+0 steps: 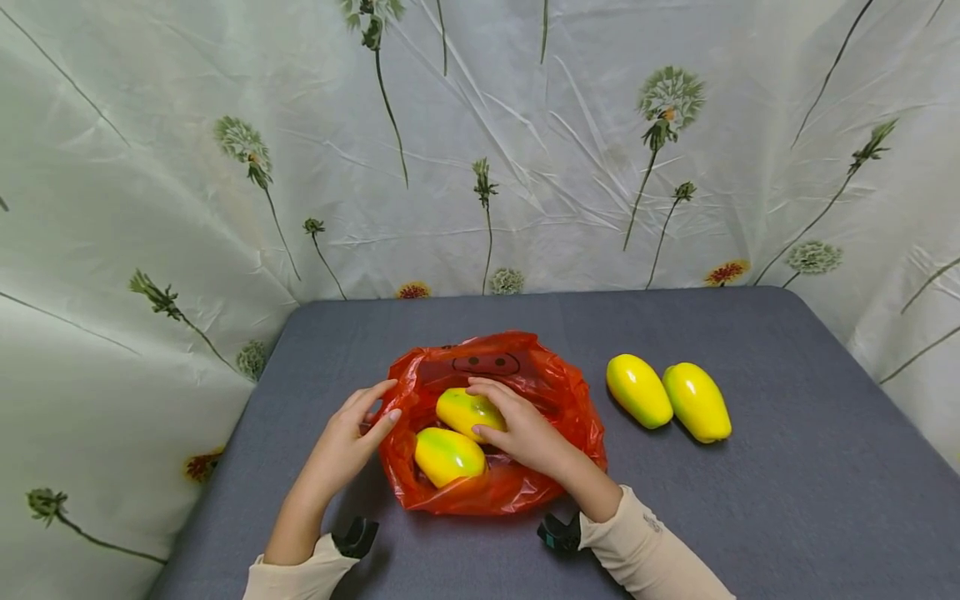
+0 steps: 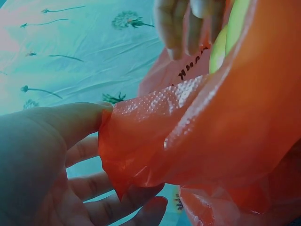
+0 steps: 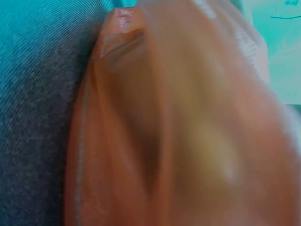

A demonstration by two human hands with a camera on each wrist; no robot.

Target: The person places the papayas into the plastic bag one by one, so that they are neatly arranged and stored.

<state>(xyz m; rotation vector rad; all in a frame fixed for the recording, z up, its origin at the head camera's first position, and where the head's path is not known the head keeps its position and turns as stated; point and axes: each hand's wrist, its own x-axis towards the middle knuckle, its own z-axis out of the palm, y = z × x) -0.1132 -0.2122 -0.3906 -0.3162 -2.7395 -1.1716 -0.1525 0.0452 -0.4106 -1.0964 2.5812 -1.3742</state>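
A red plastic bag [image 1: 517, 492] lies with its mouth spread wide on the grey table. Two smooth, oblong yellow-green fruits, a nearer one [image 1: 450, 457] and a farther one [image 1: 461, 408], sit inside it. At the bag's left rim, my left hand [image 1: 341, 446] holds the edge between thumb and fingers, as the left wrist view also shows. My right hand [image 1: 528, 429] reaches over the bag from the right, its fingers loosely bent above the farther fruit; firm contact is not visible. The right wrist view is mostly covered by the blurred bag [image 3: 197, 117].
Two more yellow fruits, one on the left [image 1: 639, 392] and one on the right [image 1: 697, 402], lie side by side on the table [image 1: 795, 500] to the right of the bag. A pale curtain with dandelion prints [image 1: 525, 125] hangs behind the table and along its sides.
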